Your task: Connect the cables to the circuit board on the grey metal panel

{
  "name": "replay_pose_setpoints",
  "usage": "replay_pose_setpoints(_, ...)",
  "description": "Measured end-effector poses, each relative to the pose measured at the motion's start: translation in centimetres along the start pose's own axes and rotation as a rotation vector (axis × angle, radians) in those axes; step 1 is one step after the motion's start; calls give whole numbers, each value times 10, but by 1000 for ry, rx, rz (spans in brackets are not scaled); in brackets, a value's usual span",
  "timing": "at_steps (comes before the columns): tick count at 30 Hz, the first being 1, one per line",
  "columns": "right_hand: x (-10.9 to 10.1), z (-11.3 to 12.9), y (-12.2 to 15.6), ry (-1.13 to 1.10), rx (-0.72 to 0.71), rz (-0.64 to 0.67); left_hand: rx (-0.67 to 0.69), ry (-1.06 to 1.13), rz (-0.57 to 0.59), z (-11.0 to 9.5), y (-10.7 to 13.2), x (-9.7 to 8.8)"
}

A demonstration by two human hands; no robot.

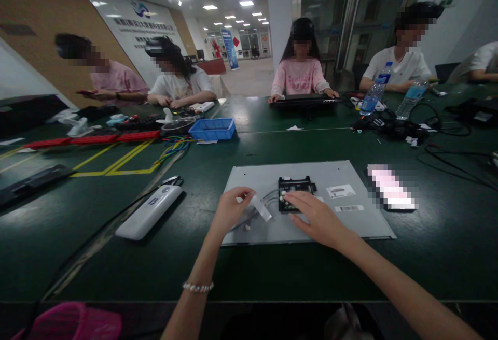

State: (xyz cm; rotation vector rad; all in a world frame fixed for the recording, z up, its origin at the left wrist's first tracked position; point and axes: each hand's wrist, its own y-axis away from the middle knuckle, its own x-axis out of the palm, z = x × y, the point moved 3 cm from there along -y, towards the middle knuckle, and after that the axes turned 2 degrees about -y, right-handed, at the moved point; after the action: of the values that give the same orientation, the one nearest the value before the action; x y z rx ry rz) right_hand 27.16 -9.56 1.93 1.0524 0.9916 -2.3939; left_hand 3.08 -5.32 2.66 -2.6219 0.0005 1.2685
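Note:
A grey-white flat panel [334, 174] lies on the table in front of me, with a black bracket [295, 182] and a small circuit board at its middle. My left hand [233, 208] is closed, thumb and finger pinching one end of a translucent white strip [261, 208] above the panel. Thin grey cables [268, 196] run from the board toward the lower left, passing behind the strip. My right hand [315, 218] rests over the bracket's lower right part, fingers stretched out and thumb apart. Its fingertips touch or hover by the board's white connectors; which, I cannot tell.
Right of the panel lies a phone [391, 187] with a lit, blurred screen. A white power bank [151, 210] with a cable lies to the left. Farther off are a blue tray [213, 129], bottles [376, 91] and several people seated around the table. A pink basket [73, 322] stands below the front edge.

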Motion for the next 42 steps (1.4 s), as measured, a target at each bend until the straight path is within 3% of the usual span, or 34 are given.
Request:
replay_pose_setpoints(3,19,19,-4,43,-153,178,17,-41,5,4,3,11)
replay_pose_setpoints(6,35,29,-8,71,-215,278,29,-42,-5,11,3,16)
replay_pose_setpoints(10,49,34,-12,75,-212,320,64,-95,-121,7,8,14)
replay_pose_setpoints(14,54,34,-13,60,-191,306,174,-325,-245,-18,25,6)
replay_pose_setpoints(19,55,34,-14,30,-188,309,275,-519,-91,-38,44,17)
replay_pose_setpoints(26,53,36,-12,41,-179,351,89,-475,39,-12,42,39)
replay_pose_setpoints(42,50,42,-1,22,-128,382,58,-442,-26,-7,42,43)
